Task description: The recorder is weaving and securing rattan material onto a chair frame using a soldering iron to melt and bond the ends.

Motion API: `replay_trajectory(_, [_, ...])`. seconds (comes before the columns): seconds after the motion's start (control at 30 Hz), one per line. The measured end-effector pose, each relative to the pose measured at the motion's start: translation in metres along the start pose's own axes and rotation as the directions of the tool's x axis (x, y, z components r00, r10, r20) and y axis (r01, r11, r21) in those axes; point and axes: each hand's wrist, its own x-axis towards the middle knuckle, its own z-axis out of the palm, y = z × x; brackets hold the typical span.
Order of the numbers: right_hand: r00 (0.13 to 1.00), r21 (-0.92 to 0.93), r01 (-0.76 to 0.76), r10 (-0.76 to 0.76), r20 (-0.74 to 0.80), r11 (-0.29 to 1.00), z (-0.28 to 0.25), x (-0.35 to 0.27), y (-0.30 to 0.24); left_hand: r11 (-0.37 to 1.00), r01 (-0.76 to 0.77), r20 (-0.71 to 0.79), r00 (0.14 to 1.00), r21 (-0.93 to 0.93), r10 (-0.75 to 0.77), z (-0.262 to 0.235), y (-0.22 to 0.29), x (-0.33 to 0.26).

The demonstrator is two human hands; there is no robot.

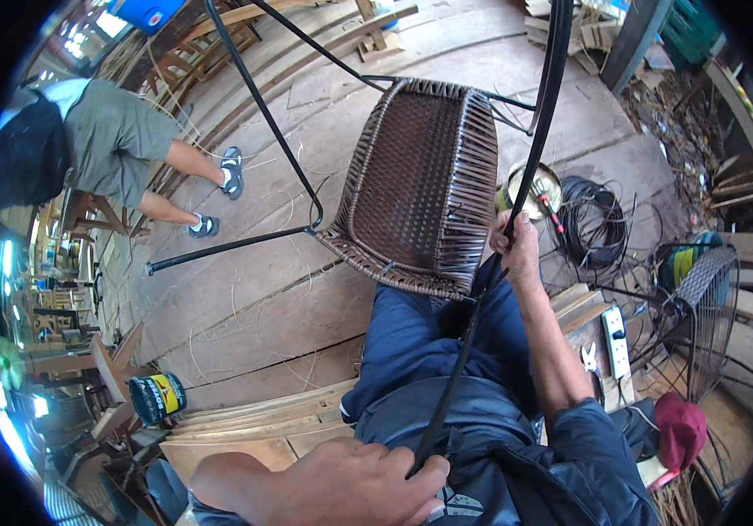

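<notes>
A chair piece with a dark brown woven panel (407, 175) and a wrapped rim leans against my knees. Its thin black metal frame (267, 114) reaches up and to the left. My right hand (521, 250) is closed beside the panel's right edge, around a long black strip (457, 373). That strip runs down across my lap to my left hand (350, 482), whose fingers are closed on its lower end. Above my right hand a thicker black length (547, 105) rises to the top edge; I cannot tell whether it is strip or frame.
A coil of black strand (593, 223) lies right of the chair, beside a round tin (538, 188) with a red-handled tool (550, 213). Pliers (590, 358), a power strip (615, 342) and a fan (709, 298) are at right. Another person (122, 140) stands at left, beyond a paint can (157, 397).
</notes>
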Motion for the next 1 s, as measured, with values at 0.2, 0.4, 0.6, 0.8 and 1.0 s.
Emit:
replay_trajectory(0.2, [0.996, 0.016, -0.001, 0.002, -0.089, 1.000, -0.005, 0.002, -0.001, 0.931, -0.333, -0.217, 0.930, -0.147, 0.298, 0.001, -0.031, 0.024])
replay_trajectory(0.4, [0.994, 0.023, -0.005, 0.007, -0.108, 1.000, 0.001, 0.002, -0.012, 0.900, -0.417, -0.203, 0.899, -0.129, 0.388, -0.015, -0.017, 0.039])
replay_trajectory(0.6, [0.998, 0.000, -0.015, 0.015, -0.064, 1.000, -0.018, 0.010, -0.014, 0.736, -0.664, -0.514, 0.588, 0.134, 0.624, 0.007, -0.010, 0.084])
replay_trajectory(0.8, [0.991, -0.043, 0.022, -0.027, -0.129, 0.999, -0.016, 0.005, -0.007, 0.319, -0.795, -0.505, 0.583, -0.515, 0.636, 0.044, -0.011, 0.084])
replay_trajectory(1.0, [0.981, 0.045, 0.001, 0.008, -0.193, 0.999, -0.015, -0.020, 0.011, 0.261, -0.861, -0.546, 0.484, -0.436, 0.684, 0.080, 0.016, 0.073])
